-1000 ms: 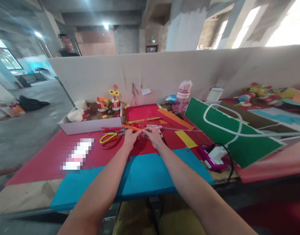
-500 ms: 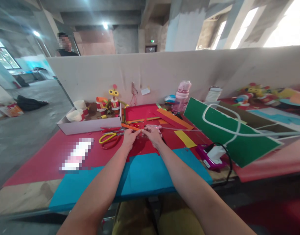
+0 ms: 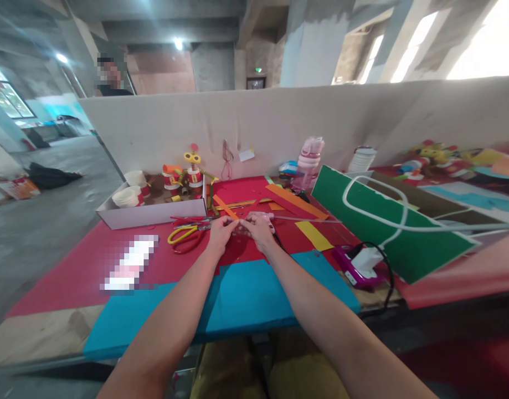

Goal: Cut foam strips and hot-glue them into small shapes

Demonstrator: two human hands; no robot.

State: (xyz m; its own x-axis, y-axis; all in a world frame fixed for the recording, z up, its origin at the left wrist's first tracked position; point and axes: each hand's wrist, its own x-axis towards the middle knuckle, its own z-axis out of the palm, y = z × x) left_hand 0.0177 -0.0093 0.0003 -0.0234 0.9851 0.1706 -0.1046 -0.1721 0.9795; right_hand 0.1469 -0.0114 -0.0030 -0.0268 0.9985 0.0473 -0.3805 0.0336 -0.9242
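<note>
Near the middle of the red-covered table, my left hand (image 3: 221, 233) and my right hand (image 3: 258, 230) meet fingertip to fingertip. Both are pinched on the near end of a narrow orange paper strip (image 3: 225, 206), which slants up and to the left. A pink glue gun (image 3: 267, 216) lies just beyond my right hand. Left of my left hand are yellow-and-red-handled pliers (image 3: 183, 237) and some red-handled tools (image 3: 188, 220). A red strip (image 3: 251, 207) shows behind the fingers; whether it is held is unclear.
A white box (image 3: 154, 215) with cups and figures stands at the left. Blue sheets (image 3: 254, 293) cover the front edge. At the right are a yellow strip (image 3: 314, 235), a purple power strip (image 3: 356, 271), a green board (image 3: 379, 227) and a white cable. A person stands behind the partition.
The orange strip has swung from nearly level to a steeper slant, its far end now pointing away from me. My hands remain together in nearly the same place.
</note>
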